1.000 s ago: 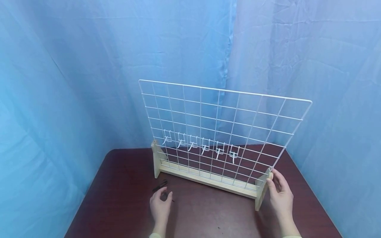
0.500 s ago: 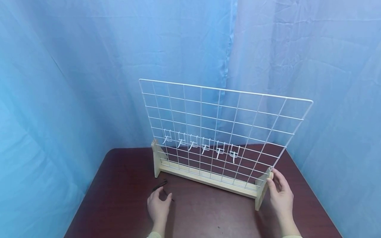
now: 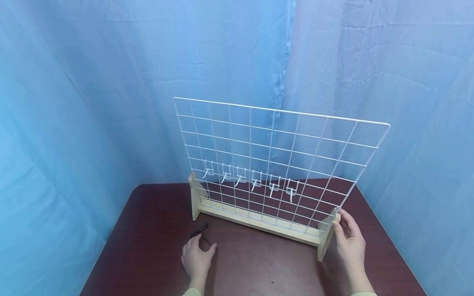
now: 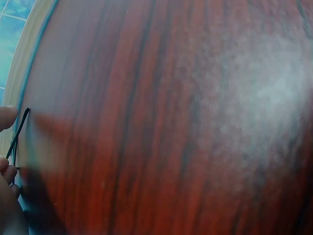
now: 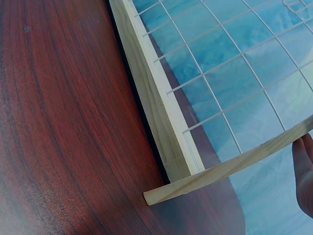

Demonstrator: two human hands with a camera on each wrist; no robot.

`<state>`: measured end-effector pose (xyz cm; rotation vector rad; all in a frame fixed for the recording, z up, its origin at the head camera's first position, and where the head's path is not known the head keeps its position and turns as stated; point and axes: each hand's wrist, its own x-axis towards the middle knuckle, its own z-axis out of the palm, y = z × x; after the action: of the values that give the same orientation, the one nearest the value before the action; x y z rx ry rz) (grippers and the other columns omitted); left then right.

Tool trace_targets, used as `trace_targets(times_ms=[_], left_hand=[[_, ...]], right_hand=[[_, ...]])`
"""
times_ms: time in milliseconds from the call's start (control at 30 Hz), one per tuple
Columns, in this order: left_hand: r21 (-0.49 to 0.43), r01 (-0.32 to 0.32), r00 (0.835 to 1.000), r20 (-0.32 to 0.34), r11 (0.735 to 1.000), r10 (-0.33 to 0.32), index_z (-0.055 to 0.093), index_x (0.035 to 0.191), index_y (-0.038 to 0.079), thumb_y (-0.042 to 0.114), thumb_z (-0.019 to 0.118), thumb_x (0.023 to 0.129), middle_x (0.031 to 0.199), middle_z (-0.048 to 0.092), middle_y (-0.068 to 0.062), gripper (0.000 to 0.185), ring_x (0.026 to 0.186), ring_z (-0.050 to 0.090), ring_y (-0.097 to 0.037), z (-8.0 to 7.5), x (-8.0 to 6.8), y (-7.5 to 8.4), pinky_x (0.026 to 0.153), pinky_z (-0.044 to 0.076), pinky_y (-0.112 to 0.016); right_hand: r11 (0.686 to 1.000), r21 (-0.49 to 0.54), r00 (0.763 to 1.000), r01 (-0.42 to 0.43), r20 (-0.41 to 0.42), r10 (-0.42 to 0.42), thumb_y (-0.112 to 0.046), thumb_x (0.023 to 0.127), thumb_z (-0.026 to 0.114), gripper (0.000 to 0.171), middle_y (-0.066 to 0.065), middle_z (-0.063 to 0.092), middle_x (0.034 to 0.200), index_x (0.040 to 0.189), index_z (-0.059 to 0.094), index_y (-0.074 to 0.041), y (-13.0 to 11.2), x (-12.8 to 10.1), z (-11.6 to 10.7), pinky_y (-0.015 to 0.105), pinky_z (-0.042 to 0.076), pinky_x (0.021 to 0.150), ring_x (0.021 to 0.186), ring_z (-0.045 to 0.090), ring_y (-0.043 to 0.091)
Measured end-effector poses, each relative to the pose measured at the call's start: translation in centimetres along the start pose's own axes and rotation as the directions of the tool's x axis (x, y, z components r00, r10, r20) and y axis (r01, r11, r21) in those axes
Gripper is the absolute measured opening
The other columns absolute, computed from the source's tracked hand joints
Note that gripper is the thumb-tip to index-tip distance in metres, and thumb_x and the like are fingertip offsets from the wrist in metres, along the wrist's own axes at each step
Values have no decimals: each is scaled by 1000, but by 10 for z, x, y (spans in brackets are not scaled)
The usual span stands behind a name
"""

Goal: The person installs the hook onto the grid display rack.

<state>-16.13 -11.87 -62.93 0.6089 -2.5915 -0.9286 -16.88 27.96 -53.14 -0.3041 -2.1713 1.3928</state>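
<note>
A white wire grid panel (image 3: 274, 135) stands in a pale wooden base (image 3: 255, 222) between two end boards, leaning back. Several white hooks (image 3: 255, 183) hang in a row on its lower wires. At the right end board (image 5: 220, 171), my right hand (image 3: 349, 248) grips a round wooden knob (image 3: 337, 218) between thumb and fingers. My left hand (image 3: 196, 257) is low over the table by a thin black tool (image 3: 200, 229), its index finger at the tool and thumb spread apart. In the left wrist view, fingertips (image 4: 6, 164) partly cover the black tool.
The dark red-brown table (image 3: 259, 263) has rounded back corners. Blue curtains (image 3: 237, 53) hang close behind and on both sides. A small dark speck (image 3: 272, 282) is on the table near the front.
My left hand has shifted slightly left and its index finger and thumb have spread, showing more of the black tool. The right hand stays at the knob.
</note>
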Motion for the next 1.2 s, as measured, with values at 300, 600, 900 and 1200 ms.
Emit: trace_targets(times_ms=[300,600,900,1200], left_hand=[[34,-48,999,12,998,48,62,128,4,35,90,67,130,60,-18,74,125,45,-40,1,0,-2,107,32,-56],[52,-95,995,-4,994,96,60,131,4,37,91,65,131,59,-16,80,125,45,-39,6,-3,-4,107,32,-56],[-15,-152,986,-72,988,150,69,119,4,17,89,70,119,67,-13,55,118,52,-36,6,-2,-10,104,37,-50],[-96,-185,976,-130,978,172,73,110,3,2,84,72,109,71,-15,40,110,59,-36,4,2,-15,99,42,-47]], right_hand=[[1000,0,1000,-24,4,24,-13,99,61,39,-6,60,129,138,57,-13,0,0,-1,6,41,92,111,50,-12],[999,20,1000,-27,0,27,-11,99,61,39,-12,59,125,137,58,-12,-1,-1,0,6,42,92,111,51,-12],[1000,14,1000,-25,1,25,-11,98,62,39,-12,60,124,137,58,-12,-2,-1,0,7,42,92,110,51,-12],[1000,-4,1000,-30,-2,30,-14,99,61,39,-10,60,125,138,58,-13,-2,-1,0,8,42,93,109,50,-13]])
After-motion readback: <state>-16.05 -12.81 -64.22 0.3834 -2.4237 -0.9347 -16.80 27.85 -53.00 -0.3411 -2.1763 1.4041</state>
